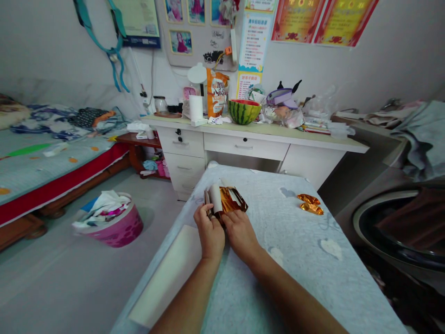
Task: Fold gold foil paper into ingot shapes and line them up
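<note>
A piece of shiny gold foil paper (pixel 229 200) lies at the middle of the cloth-covered table, with a curled white strip (pixel 216 197) along its left side. My left hand (pixel 210 232) grips the left edge of this paper, fingers bent round it. Against its near edge, the fingers of my right hand (pixel 239 228) are pressed together and bent; the fingertips are partly hidden. A long pale sheet (pixel 170 276) lies flat beside my left forearm. Two small folded gold paper pieces (pixel 310 204) rest at the table's right side, apart from both hands.
A white desk (pixel 246 147) stands beyond the table, bearing a watermelon-patterned bowl (pixel 243 113) and an orange bag (pixel 217 95). To the left are a pink waste bin (pixel 120 232) and a bed (pixel 52 162). A front-loading washing machine (pixel 361 218) stands at right.
</note>
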`<state>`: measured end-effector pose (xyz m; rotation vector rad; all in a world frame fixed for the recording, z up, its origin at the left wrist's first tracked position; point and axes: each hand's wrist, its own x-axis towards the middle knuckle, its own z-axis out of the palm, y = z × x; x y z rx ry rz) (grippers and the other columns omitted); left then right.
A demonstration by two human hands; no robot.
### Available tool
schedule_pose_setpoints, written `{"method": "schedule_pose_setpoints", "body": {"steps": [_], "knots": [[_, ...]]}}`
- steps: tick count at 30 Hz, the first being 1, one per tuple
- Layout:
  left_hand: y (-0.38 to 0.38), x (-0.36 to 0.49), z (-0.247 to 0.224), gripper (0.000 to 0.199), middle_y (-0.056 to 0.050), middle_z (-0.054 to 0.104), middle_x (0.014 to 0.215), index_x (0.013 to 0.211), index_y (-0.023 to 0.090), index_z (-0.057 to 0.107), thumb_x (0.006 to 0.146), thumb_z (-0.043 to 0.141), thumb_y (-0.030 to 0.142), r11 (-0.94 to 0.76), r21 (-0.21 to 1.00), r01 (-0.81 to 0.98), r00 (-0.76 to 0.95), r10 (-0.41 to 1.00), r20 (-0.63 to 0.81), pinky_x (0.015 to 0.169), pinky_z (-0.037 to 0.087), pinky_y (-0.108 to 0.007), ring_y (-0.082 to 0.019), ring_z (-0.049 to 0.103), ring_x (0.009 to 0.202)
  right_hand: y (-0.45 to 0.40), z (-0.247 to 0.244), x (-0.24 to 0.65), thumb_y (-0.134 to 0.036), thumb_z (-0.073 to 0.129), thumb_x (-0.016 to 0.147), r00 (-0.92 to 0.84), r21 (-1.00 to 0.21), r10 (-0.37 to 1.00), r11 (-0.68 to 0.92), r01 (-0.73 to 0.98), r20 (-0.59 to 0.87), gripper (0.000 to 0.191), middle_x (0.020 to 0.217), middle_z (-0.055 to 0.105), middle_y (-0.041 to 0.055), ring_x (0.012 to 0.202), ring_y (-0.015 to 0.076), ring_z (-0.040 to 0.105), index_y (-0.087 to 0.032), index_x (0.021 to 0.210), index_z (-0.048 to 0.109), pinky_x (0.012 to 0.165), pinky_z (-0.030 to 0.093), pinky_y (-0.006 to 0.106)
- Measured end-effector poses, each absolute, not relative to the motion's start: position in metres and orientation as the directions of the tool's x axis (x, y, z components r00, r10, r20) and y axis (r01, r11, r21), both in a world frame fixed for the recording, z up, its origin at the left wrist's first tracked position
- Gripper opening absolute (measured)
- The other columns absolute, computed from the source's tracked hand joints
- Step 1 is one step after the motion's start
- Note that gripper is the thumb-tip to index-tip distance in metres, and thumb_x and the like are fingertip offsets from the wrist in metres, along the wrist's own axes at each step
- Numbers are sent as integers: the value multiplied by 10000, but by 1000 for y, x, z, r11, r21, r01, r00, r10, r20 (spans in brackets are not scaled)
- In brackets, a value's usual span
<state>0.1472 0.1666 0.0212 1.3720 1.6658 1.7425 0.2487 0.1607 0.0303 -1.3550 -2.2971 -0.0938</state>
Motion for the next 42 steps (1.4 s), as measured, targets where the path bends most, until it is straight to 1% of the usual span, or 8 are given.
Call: {"method": "schedule_pose_setpoints", "body": {"steps": [9, 13, 16, 21, 25, 29, 36, 42], "knots": [[165, 146, 21, 318, -77, 452, 1156, 1026, 208, 527, 791, 413, 28, -257, 892, 372, -436, 800, 413, 1101, 325, -430, -207, 435, 1196, 151, 33, 259, -73, 511, 815, -325, -216, 805, 478, 852, 497, 150, 825, 616, 68, 818, 213, 501, -175, 812, 621, 740, 404, 325], [164, 147, 22, 319, -88, 428, 1212, 1053, 207, 527, 800, 420, 44, -252, 894, 370, -426, 809, 405, 1120, 296, -429, -212, 408, 1241, 132, 44, 270, -51, 428, 802, -197, -457, 824, 474, 753, 531, 233, 847, 620, 51, 792, 178, 551, -177, 896, 600, 716, 417, 277], [160, 150, 29, 309, -113, 354, 1323, 1087, 193, 525, 812, 443, 78, -248, 883, 398, -410, 813, 413, 1146, 238, -444, -238, 329, 1323, 114, 55, 289, -113, 447, 812, -12, -681, 902, 335, 651, 432, 156, 666, 548, 1, 622, 144, 508, -197, 750, 562, 613, 384, 254], [145, 154, 44, 282, -95, 418, 1351, 1120, 207, 532, 852, 460, 156, -389, 846, 365, -337, 792, 510, 1138, 237, -414, -236, 343, 1323, 89, 64, 324, -269, 541, 816, 87, -983, 981, 170, 69, 175, 68, 667, 541, -26, 576, 109, 472, -206, 790, 542, 563, 384, 217], [131, 154, 52, 310, -86, 618, 1100, 1088, 180, 577, 943, 347, 329, -406, 909, 99, -114, 902, 415, 919, 443, -340, -219, 565, 1050, 77, 53, 337, -356, 604, 808, 96, -991, 995, 42, -123, 30, 170, 622, 503, -49, 472, 70, 362, -198, 824, 545, 441, 267, 184], [125, 156, 53, 350, -64, 641, 993, 1082, 176, 593, 907, 428, 431, -328, 944, 34, 81, 942, 325, 804, 469, -293, -197, 598, 913, 78, 36, 339, -422, 626, 796, 99, -982, 995, 25, -185, 6, 246, 543, 460, -77, 428, 65, 328, -206, 830, 513, 417, 246, 175], [133, 166, 43, 480, -56, 604, 1065, 1224, 220, 508, 756, 609, 242, -168, 976, 141, 238, 962, 131, 589, 454, -222, -96, 553, 634, 84, 22, 340, -449, 614, 803, 73, -980, 997, -3, -201, -18, 303, 630, 576, -51, 457, 91, 454, -226, 971, 496, 445, 344, 187], [133, 168, 34, 309, -15, 647, 834, 1041, 204, 625, 733, 604, 220, -52, 996, 69, 273, 962, 32, 620, 464, -238, -144, 590, 680, 83, 19, 339, -397, 650, 787, 140, -980, 990, 30, -198, 2, 706, 741, 648, -34, 541, 134, 570, -269, 1353, 247, 538, 464, 244]]}}
